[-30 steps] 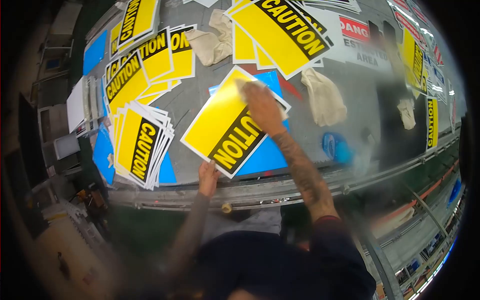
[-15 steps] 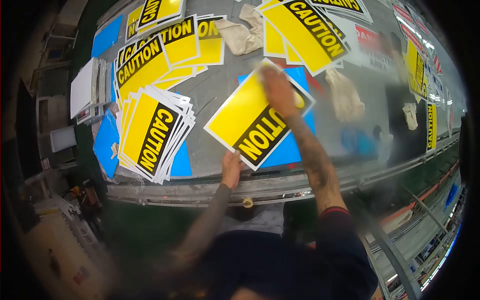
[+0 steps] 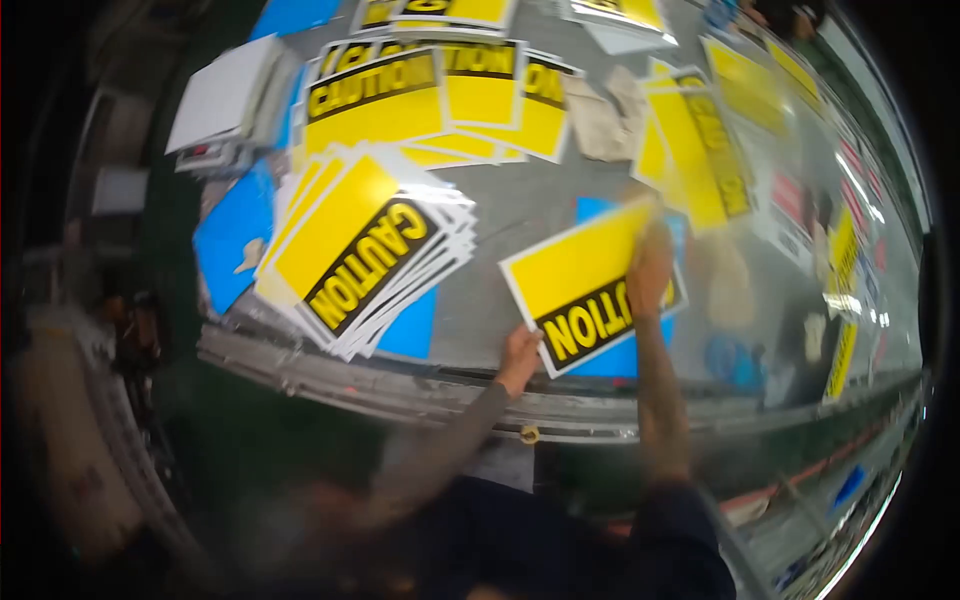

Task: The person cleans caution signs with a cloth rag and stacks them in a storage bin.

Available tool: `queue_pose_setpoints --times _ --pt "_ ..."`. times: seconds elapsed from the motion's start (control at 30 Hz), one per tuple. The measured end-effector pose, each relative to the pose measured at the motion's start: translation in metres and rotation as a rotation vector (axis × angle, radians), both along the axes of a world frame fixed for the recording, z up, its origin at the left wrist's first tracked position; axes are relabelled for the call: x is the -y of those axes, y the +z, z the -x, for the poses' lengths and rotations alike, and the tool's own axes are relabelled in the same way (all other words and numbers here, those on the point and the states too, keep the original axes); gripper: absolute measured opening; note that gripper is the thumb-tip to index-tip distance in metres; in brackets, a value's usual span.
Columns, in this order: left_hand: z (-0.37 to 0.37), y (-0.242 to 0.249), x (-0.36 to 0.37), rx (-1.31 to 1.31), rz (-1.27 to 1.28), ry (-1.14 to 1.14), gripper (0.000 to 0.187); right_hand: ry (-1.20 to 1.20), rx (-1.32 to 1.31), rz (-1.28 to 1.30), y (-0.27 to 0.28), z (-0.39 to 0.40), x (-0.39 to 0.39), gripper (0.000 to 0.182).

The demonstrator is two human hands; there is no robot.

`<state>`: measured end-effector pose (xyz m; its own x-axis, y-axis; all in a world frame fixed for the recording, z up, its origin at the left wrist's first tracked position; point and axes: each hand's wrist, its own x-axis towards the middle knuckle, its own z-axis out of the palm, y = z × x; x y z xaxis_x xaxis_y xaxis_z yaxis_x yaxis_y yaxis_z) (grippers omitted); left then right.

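Observation:
A yellow and black caution sign (image 3: 580, 255) lies tilted over a blue sheet (image 3: 610, 362) near the table's front edge. My left hand (image 3: 518, 360) pinches its near left corner between thumb and fingers. Across the right part of the sign lies my right hand (image 3: 650, 275), smeared by motion, covering some of the lettering; I cannot tell whether anything is under its fingers. Left of my hands, a fanned stack of caution signs (image 3: 345, 240) rests partly on another blue sheet (image 3: 408, 325).
More caution signs (image 3: 375, 95) overlap farther back, with another group (image 3: 700, 150) at right. An off-white cloth (image 3: 603, 120) lies between them. White sheets (image 3: 228, 95) are piled at the left. A metal rail (image 3: 450, 395) runs along the front edge.
The view has turned, shifting the table's contents. My right hand has moved from the sign's far edge down toward its right side. My left hand keeps its corner hold.

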<state>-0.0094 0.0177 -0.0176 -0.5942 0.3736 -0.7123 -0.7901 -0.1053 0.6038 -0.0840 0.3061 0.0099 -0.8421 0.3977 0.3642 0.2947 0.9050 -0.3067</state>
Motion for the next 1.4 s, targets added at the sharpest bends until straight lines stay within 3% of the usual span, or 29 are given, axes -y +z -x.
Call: queue_pose_setpoints --times 0.07,0.13,0.2,0.27,0.33,0.4,0.43,0.47,0.53,0.6,0.67,0.73,0.83,0.93,1.0,1.13,1.2,1.37,1.4 --pt "-0.001 0.011 -0.005 -0.008 -0.018 0.071 0.033 0.151 0.145 -0.019 -0.006 -0.030 0.050 0.043" --pt "-0.004 0.002 -0.005 -0.095 -0.028 0.047 0.033 0.611 0.293 0.101 0.024 -0.061 0.071 0.044" --pt "-0.003 0.012 -0.002 -0.217 0.038 -0.009 0.035 0.468 0.225 0.271 0.012 -0.070 0.040 0.047" --pt "0.000 0.015 0.004 -0.234 0.002 0.004 0.035 0.303 0.132 0.169 0.005 -0.074 0.011 0.045" --pt "0.000 0.049 0.028 -0.291 -0.045 0.027 0.035 0.007 0.028 0.300 0.026 -0.069 -0.027 0.044" --pt "0.018 0.075 0.088 -0.285 0.095 -0.044 0.040 -0.089 0.153 -0.030 0.022 -0.069 -0.062 0.044" --pt "0.026 0.080 0.119 -0.281 0.147 0.059 0.040 -0.144 0.217 -0.197 0.027 -0.069 -0.065 0.045" --pt "0.036 0.086 0.152 -0.252 0.131 0.215 0.041 -0.099 0.122 -0.073 0.026 -0.068 -0.059 0.045" --pt "0.062 0.089 0.224 -0.238 0.205 0.318 0.042 -0.006 -0.071 0.168 0.035 -0.057 -0.031 0.046" --pt "0.091 0.107 0.270 -0.309 0.180 0.409 0.036 0.049 -0.040 0.198 0.045 -0.045 0.027 0.045" --pt "0.112 0.101 0.308 -0.392 0.191 0.433 0.034 0.081 -0.013 0.460 0.037 -0.030 0.099 0.044" --pt "0.124 0.066 0.347 -0.377 0.312 0.388 0.035 0.256 0.062 0.494 0.050 0.003 0.173 0.048" --pt "0.136 0.060 0.367 -0.321 0.652 0.268 0.034 0.358 0.068 0.422 0.057 0.077 0.256 0.056" --pt "0.134 0.039 0.390 -0.624 1.136 0.157 0.052 0.282 0.082 0.363 0.028 0.148 0.292 0.067" --pt "0.148 0.083 0.403 -0.469 0.938 0.316 0.055 0.202 0.188 0.284 0.022 0.184 0.310 0.077" --pt "0.164 0.045 0.445 -0.579 1.069 0.253 0.054 0.125 0.375 0.100 0.019 0.207 0.338 0.097" --pt "0.177 0.041 0.447 -0.380 0.915 0.321 0.060 0.074 0.422 0.108 0.019 0.214 0.343 0.098" --pt "0.178 0.019 0.423 -0.305 0.729 0.474 0.079 0.068 0.388 0.081 0.023 0.225 0.352 0.100" --pt "0.180 0.034 0.414 -0.252 0.673 0.515 0.084 0.052 0.437 0.136 0.025 0.232 0.347 0.101"
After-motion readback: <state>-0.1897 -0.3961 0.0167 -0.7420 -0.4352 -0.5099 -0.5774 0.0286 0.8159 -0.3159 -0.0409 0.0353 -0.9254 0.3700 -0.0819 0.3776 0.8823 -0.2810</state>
